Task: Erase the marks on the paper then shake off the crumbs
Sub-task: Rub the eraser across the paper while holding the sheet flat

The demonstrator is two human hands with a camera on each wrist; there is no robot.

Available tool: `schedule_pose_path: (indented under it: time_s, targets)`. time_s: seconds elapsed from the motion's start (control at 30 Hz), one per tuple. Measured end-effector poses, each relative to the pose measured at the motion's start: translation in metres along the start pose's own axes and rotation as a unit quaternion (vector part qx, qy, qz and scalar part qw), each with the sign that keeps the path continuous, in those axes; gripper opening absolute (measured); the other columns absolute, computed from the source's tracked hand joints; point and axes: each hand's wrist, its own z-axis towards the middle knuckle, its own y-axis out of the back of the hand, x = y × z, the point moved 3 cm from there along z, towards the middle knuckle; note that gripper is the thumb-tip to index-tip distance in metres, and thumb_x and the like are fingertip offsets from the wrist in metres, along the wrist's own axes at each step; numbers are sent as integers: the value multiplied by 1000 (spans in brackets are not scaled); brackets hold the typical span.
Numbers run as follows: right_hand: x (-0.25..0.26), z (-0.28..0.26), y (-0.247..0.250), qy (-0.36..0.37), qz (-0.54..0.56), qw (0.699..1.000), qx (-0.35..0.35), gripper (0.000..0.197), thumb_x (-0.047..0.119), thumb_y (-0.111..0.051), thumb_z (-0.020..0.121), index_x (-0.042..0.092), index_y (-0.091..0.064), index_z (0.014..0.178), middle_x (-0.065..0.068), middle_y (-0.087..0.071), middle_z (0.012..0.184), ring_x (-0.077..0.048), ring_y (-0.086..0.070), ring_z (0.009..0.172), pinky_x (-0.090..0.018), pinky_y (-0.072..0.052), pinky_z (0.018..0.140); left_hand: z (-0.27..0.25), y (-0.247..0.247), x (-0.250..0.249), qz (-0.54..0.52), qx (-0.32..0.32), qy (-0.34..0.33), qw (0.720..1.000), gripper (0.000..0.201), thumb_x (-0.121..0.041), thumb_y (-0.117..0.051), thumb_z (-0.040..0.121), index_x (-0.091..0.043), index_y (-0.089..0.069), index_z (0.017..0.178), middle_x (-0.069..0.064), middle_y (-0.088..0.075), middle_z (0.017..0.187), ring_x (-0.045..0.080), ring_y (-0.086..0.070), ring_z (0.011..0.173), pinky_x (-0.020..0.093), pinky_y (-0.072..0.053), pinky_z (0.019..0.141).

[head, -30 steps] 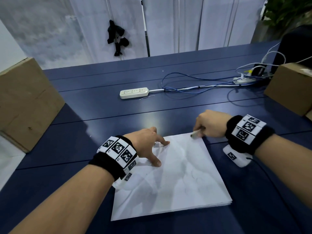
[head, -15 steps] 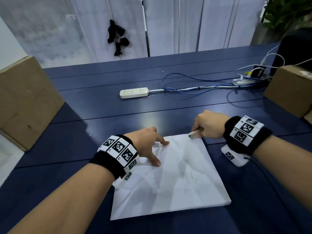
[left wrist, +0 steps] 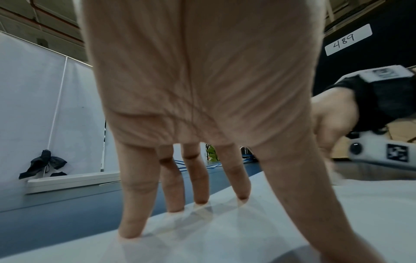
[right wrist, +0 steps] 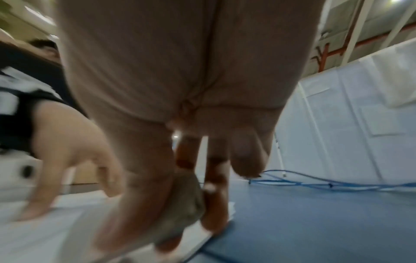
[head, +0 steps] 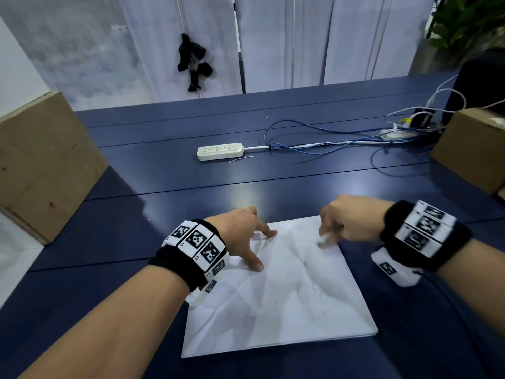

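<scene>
A long dark-blue plank table (head: 164, 187) is stretching across the room, and two brown cardboard boxes are sitting on it, a big one (head: 41, 165) at the far left and another (head: 472, 149) at the far right. Near the front edge a crumpled white square sheet of paper (head: 287, 302) is lying flat on the table, on top of what looks like a thin stack of sheets, with faint grey marks showing on it. The person's left hand (head: 240, 233) is pressing on the paper's far-left corner, fingers (left wrist: 135, 204) spread straight with the tips planted on the sheet. The right hand (head: 352, 220) is hovering over the far-right corner, blurred, its thumb and fingers pinching a small greyish-white eraser (head: 325, 239) whose end is touching the paper. Further back a cream-white power strip (head: 220, 151) is lying on the table, with thin blue cables (head: 314, 143) looping off to its right.
</scene>
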Motion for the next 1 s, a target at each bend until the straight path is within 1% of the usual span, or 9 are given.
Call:
schedule_pose_path:
  time_s: [0.07, 0.1, 0.2, 0.3, 0.47, 0.57, 0.67, 0.87, 1.0]
  targets:
    - [8, -10, -9, 29, 10, 998, 56, 14, 33, -72, 83, 29, -75, 97, 16, -58, 74, 2, -50, 69, -9, -33, 63, 0, 0, 0, 1, 1, -1, 1000, 85, -58, -85, 65, -47, -48, 140, -7, -39, 110, 15, -47, 97, 42, -51, 91]
    - [8, -10, -8, 30, 16, 998, 46, 14, 31, -72, 82, 29, -75, 95, 16, -58, 72, 3, -49, 68, -9, -34, 63, -1, 1, -1, 3, 2, -2, 1000, 84, -58, -85, 65, -47, -47, 140, -7, -38, 110, 15, -46, 97, 41, -50, 91]
    - [-10, 8, 5, -52, 15, 997, -51, 23, 50, -66, 81, 28, -72, 86, 8, -69, 76, -12, -56, 71, -27, -51, 70, -2, 3, -4, 8, 2, -6, 1000, 84, -56, -84, 67, -45, -47, 141, -6, -38, 111, 14, -45, 96, 38, -49, 89]
    - [-18, 15, 8, -80, -15, 994, -69, 33, 59, -60, 81, 30, -72, 87, 7, -70, 83, -21, -62, 80, -36, -55, 72, -3, 3, -4, 9, 0, -4, 1000, 84, -56, -84, 67, -46, -47, 141, -6, -39, 112, 14, -45, 97, 37, -49, 87]
    - [4, -12, -9, 20, -18, 999, 26, 17, 41, -67, 84, 29, -72, 94, 9, -65, 87, -14, -59, 87, -32, -50, 77, -2, 3, -4, 9, 8, 1, 1000, 85, -57, -84, 67, -46, -46, 142, -6, -38, 113, 18, -50, 107, 39, -49, 92]
    - [-2, 1, -2, -22, -5, 1000, -11, 29, 52, -64, 82, 25, -71, 89, 1, -68, 77, -20, -61, 78, -33, -53, 72, -3, 4, -6, 12, 7, 1, 1000, 84, -56, -83, 68, -46, -46, 142, -6, -37, 113, 17, -49, 107, 32, -44, 81]
    - [-16, 15, 8, -85, -11, 995, -58, 33, 57, -60, 82, 25, -68, 77, 3, -66, 71, -23, -60, 73, -35, -55, 67, -4, 4, -6, 9, 4, 2, 1000, 84, -57, -84, 67, -46, -46, 142, -5, -38, 113, 15, -46, 99, 32, -45, 82]
    - [11, -23, -12, 6, -36, 999, 3, 29, 48, -56, 89, 20, -64, 83, 5, -61, 88, -18, -58, 87, -32, -46, 71, -4, 3, -4, 7, 9, 5, 1000, 84, -57, -84, 67, -45, -47, 141, -4, -40, 116, 15, -45, 98, 39, -48, 95]
    - [18, -32, -16, -31, -94, 995, -6, 29, 44, -49, 90, 18, -61, 85, 4, -58, 93, -24, -59, 94, -35, -48, 70, -6, 3, -7, 16, 10, 7, 1000, 86, -57, -83, 68, -45, -44, 144, -5, -39, 115, 18, -49, 104, 41, -49, 95]
